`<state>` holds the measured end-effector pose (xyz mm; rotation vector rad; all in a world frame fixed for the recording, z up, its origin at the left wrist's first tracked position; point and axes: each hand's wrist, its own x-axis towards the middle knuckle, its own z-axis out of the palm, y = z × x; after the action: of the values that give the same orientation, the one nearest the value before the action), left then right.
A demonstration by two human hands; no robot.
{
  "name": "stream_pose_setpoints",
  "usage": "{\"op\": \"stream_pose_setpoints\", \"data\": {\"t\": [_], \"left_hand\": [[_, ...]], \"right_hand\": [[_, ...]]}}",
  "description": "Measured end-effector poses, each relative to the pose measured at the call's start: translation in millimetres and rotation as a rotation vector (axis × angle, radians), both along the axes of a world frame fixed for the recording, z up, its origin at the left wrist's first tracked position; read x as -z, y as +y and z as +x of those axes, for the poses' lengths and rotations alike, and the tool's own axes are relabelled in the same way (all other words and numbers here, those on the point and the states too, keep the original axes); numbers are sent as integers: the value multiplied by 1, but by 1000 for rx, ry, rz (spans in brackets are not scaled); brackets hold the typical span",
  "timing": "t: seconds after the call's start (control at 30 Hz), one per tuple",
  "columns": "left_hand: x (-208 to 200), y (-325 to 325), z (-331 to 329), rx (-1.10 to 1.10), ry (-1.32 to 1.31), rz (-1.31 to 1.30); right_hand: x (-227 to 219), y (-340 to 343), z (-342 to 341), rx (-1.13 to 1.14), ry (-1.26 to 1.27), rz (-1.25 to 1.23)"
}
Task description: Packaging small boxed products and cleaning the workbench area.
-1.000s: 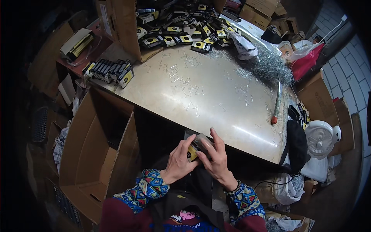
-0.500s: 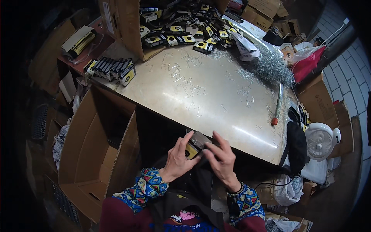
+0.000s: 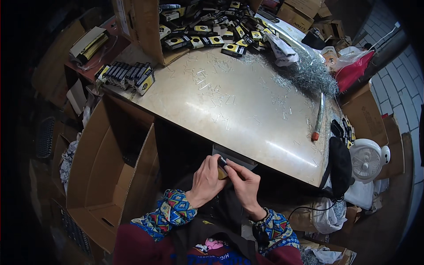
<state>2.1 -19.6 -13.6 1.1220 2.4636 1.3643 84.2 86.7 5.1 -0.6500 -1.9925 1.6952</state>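
My left hand [image 3: 206,180] and my right hand [image 3: 245,185] meet just below the near edge of the metal table [image 3: 247,110]. Together they grip a small black and yellow packet [image 3: 221,168], mostly hidden between my fingers. A row of like packets [image 3: 128,75] stands on the table's left corner. Many more of them spill from an open cardboard box [image 3: 145,26] at the far side.
A large open cardboard box [image 3: 110,176] stands on the floor at my left. A heap of thin metal clips [image 3: 309,77] and a red-tipped tube [image 3: 319,117] lie at the table's right. A small white fan [image 3: 367,159] and a dark bag [image 3: 340,168] sit right of the table.
My hands have stayed low in front of the table and closed more tightly around the packet, so less of it shows. My head has tilted slightly.
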Motion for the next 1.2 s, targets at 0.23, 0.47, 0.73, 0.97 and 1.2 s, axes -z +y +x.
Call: {"op": "stream_pose_setpoints", "data": {"t": [0.23, 0.47, 0.73, 0.97, 1.2], "left_hand": [[4, -1, -3, -1, 38, 42], [5, 3, -6, 1, -20, 52], [-24, 38, -41, 91, 193, 174], [-30, 45, -128, -49, 484, -111], [-60, 40, -245, -220, 738, -311]], "right_hand": [[2, 0, -6, 26, 34, -111], [4, -2, -10, -20, 250, 736], [8, 107, -3, 348, 134, 714], [-3, 84, -76, 6, 133, 519], [17, 97, -235, -295, -57, 1257]]}}
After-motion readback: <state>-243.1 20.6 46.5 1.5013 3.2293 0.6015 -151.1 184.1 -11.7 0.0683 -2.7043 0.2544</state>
